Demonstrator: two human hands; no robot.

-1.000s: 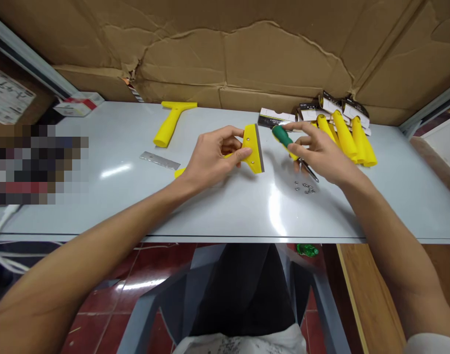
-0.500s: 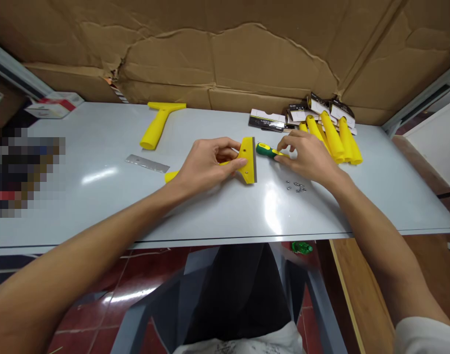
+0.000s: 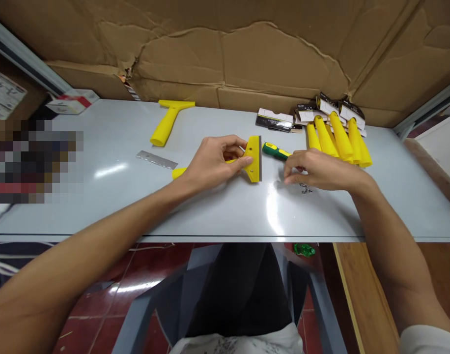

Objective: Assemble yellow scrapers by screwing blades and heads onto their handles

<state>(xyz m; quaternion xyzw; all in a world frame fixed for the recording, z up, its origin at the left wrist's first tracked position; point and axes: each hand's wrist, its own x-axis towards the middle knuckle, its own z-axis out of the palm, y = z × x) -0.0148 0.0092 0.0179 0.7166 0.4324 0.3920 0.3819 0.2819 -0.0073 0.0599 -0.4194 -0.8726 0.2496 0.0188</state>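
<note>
My left hand (image 3: 219, 160) is closed around the neck of a yellow scraper (image 3: 253, 155), whose head with a metal blade edge faces right. Two small holes show in that head. Just right of it a screwdriver with a green and yellow handle (image 3: 275, 150) lies on the table, its far end hidden behind my right hand. My right hand (image 3: 313, 169) hovers by several small screws (image 3: 306, 188), fingers loosely bent and apart, with nothing visible in them. Part of the screw pile is covered by this hand.
Another yellow scraper handle (image 3: 169, 120) and a loose flat blade (image 3: 156, 159) lie to the left. Several yellow scrapers (image 3: 339, 137) with black and white card packs (image 3: 274, 119) are at the back right. Cardboard (image 3: 225, 59) lines the table's (image 3: 118, 206) rear edge.
My right hand has let go of the screwdriver and moved right and nearer, over to the screws. My left hand keeps the scraper. The view has shifted slightly.
</note>
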